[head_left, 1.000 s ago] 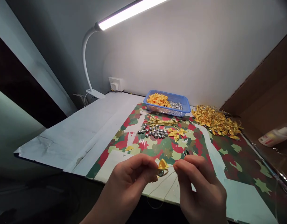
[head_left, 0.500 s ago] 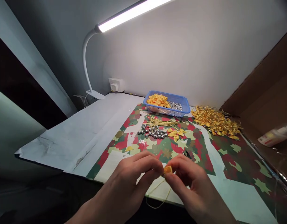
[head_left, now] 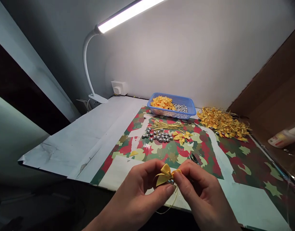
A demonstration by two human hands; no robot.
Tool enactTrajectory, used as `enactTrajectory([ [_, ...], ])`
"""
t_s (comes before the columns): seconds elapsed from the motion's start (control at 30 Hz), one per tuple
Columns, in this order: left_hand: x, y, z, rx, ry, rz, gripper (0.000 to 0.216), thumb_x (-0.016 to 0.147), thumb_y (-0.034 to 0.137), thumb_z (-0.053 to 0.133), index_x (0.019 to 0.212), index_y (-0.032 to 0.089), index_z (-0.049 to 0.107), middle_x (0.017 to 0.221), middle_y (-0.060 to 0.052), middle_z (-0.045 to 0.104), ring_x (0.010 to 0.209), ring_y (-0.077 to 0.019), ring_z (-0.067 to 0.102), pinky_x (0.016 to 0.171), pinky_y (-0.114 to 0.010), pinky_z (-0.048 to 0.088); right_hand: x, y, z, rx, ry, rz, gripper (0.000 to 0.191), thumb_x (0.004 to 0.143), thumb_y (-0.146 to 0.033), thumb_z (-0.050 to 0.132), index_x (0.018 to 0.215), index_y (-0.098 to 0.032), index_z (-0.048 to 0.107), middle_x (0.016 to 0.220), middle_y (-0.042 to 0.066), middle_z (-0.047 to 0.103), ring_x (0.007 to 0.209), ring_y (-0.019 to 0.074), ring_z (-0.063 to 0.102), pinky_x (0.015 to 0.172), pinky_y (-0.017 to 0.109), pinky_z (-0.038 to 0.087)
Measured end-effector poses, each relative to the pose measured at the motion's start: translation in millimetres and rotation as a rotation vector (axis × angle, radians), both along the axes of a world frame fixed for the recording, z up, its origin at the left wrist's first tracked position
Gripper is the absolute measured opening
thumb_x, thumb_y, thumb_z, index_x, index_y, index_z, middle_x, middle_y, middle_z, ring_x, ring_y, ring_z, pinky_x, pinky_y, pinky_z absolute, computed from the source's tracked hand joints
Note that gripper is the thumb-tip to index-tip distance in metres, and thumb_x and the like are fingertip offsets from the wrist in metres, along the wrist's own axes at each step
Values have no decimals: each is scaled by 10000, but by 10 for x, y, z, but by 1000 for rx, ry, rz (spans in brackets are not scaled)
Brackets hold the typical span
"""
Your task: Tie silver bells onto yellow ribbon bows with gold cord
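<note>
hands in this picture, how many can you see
2: the left hand, at the left side of the yellow bow, and the right hand, pinching the bow's right side. No other hand shows, though some fingers are hidden.

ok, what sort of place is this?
Looks like a small craft worktable against a wall, home or workshop I can't tell. Signs: a lit lamp, a blue basket of yellow pieces and silver beads, and a yellow bow between the left hand and right hand.
</note>
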State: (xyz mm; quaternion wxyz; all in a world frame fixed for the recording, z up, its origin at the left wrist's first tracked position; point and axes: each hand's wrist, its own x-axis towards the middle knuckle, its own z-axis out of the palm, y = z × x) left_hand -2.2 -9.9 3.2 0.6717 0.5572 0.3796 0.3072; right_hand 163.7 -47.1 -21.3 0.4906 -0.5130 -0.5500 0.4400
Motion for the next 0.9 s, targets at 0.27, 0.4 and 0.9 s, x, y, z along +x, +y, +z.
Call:
enactTrajectory([
  [0.27, 16, -74, 78, 155, 98, 64, 78, 901, 264, 644, 863, 206, 681, 791, -8, 672, 760, -184, 627, 686, -265, 506, -8, -6, 73, -54, 62, 9, 396, 956, -478, 563, 689, -188, 530, 659, -36, 414, 598, 106, 355, 523, 239, 282],
  [0.4, 26, -84, 123, 12, -36, 73, 47, 866, 236, 712, 888, 213, 747, 820, -16, 736, 810, -197, 693, 719, -246, 546, 30, -5, 96, -189, 164, 81, 437, 929, -568, 582, 716, -189, 543, 599, -64, 305, 542, 95, 228, 492, 249, 197],
  [0.9, -110, -125, -32, 140, 114, 133, 270, 871, 300, 727, 1140, 297, 699, 1057, -36, 749, 990, -249, 700, 882, -321, 571, -35, -78, -5, -62, 87, -7, 410, 986, -503, 545, 720, -195, 588, 710, -23, 473, 640, 122, 418, 588, 254, 317],
])
